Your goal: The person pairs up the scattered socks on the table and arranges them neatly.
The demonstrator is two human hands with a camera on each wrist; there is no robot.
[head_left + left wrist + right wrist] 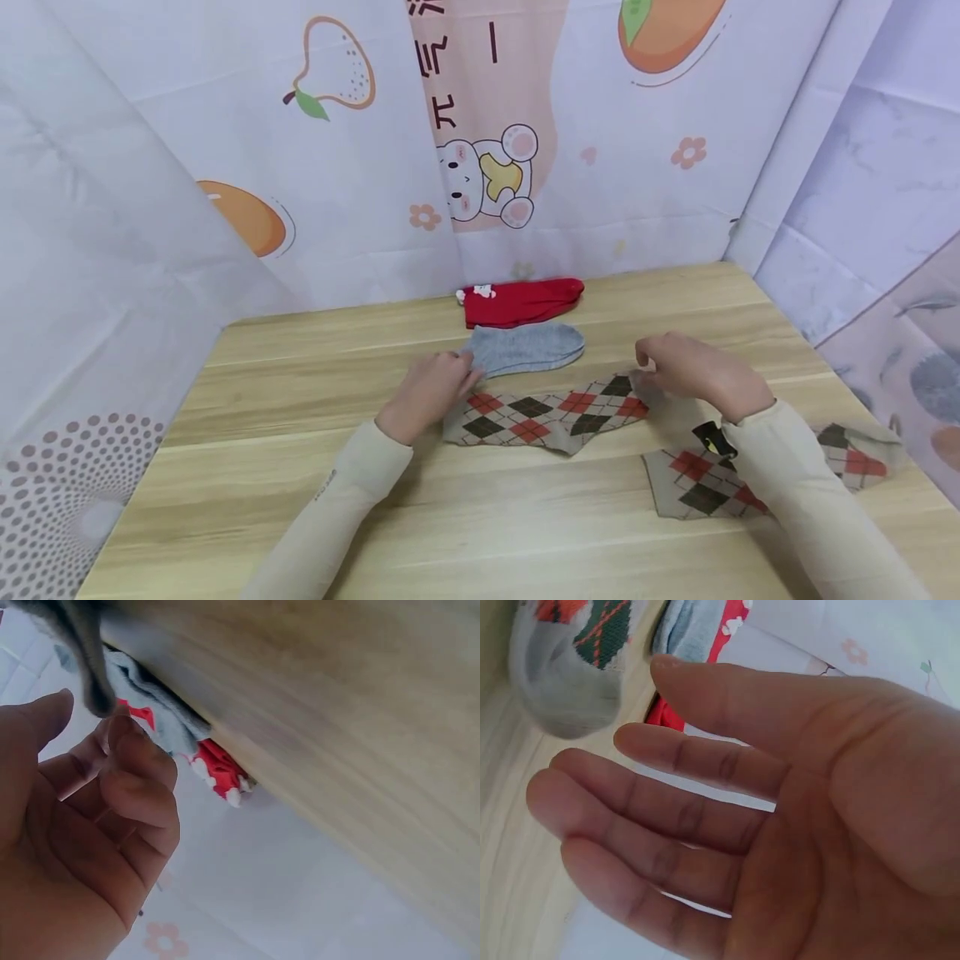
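An argyle sock (pixel 525 421) in beige, red and dark green lies sideways on the wooden table. My left hand (pixel 431 392) is at its left end; in the left wrist view the bent fingertips (pixel 124 735) are against or very near the grey sock edge (pixel 96 694), while the thumb stands apart. Near the sock's other end is my right hand (pixel 693 371). The right wrist view shows its fingers (pixel 682 817) loosely extended, holding nothing, with the sock's rounded grey end (pixel 570 705) beyond them. A second argyle sock (pixel 697 487) lies partly hidden under my right forearm.
Grey-blue socks (pixel 525 346) lie just behind the nearer argyle sock. Behind them are red socks (pixel 525 302) with white trim, close to the back edge. Printed white curtains (pixel 360 208) enclose the back and sides of the wooden table (pixel 300 467).
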